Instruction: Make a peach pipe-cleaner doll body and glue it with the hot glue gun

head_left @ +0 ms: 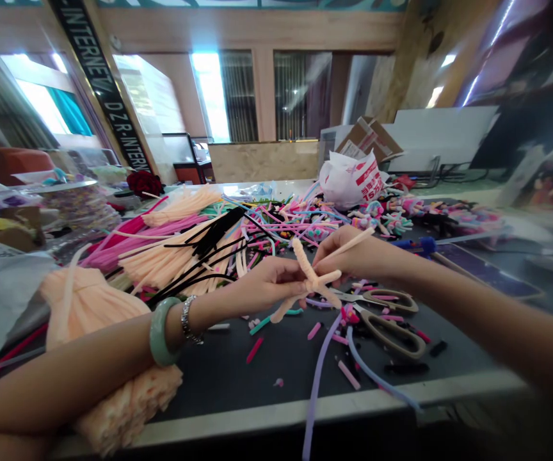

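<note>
Between my hands is a small figure of peach pipe cleaners (311,276), twisted into a body with several limbs sticking out. My left hand (276,282) pinches its left side; a jade bangle and a silver bracelet circle that wrist. My right hand (341,251) is closed at the figure's upper right, and a straight peach stem (356,242) pokes out past its fingers. Just below lie scissors (392,320) with beige handles, partly spread on the dark mat. Lilac pipe cleaners (322,378) with a pink knot hang over the table edge beside them.
A thick peach pipe cleaner bundle (94,301) lies under my left forearm. Farther back are black stems (219,234), pink stems (171,240) and a white plastic bag (353,179). A blue glue gun (415,245) rests at right. Cut scraps dot the mat (219,384).
</note>
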{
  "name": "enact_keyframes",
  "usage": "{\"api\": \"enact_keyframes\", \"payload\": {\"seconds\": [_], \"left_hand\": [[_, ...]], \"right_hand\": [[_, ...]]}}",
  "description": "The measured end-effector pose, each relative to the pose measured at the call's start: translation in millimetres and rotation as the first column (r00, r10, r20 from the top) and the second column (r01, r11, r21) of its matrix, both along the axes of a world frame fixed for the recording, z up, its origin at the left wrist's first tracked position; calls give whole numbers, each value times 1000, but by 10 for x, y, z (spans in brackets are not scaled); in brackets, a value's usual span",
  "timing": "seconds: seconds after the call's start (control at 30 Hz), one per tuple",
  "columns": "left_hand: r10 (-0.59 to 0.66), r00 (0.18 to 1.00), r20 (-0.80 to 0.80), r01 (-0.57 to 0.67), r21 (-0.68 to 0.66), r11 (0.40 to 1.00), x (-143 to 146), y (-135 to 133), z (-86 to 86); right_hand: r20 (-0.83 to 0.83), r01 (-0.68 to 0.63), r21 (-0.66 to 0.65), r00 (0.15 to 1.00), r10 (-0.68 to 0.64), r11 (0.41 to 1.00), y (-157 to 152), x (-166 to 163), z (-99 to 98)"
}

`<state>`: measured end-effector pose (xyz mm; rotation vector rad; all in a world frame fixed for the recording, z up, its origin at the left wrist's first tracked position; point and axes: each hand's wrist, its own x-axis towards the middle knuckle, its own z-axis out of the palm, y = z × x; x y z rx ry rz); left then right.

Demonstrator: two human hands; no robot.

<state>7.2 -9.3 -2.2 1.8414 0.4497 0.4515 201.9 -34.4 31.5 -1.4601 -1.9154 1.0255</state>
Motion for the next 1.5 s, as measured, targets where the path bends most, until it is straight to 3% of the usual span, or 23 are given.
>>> {"api": "enact_keyframes", "payload": {"seconds": [0.3,0.5,0.7,0.93,1.0,1.17,1.5], "left_hand": [[61,985,163,-50,-72,996,31,6,-113],[84,992,96,-84,1,996,29,24,-143],[97,992,80,-101,47,994,18,25,-155],[192,977,95,-193,8,981,41,-7,-167],[220,969,110,-219,-16,976,54,-25,-167],[283,937,203,-258,-143,956,84,-43,-190],[361,884,298,-233,-389,891,103,-87,-258]], "right_hand": [[89,23,163,995,-38,986,-120,-50,188],[234,10,264,969,-74,964,-167,-100,211],[330,-47,504,933,-141,863,-294,-155,178],[445,-105,615,864,-234,781,-424,-170,21],[467,-126,677,835,-291,725,-471,-195,-68],[442,-207,849,781,-441,486,-561,-274,-293],[397,-328,918,756,-521,223,-529,-421,-553]]}}
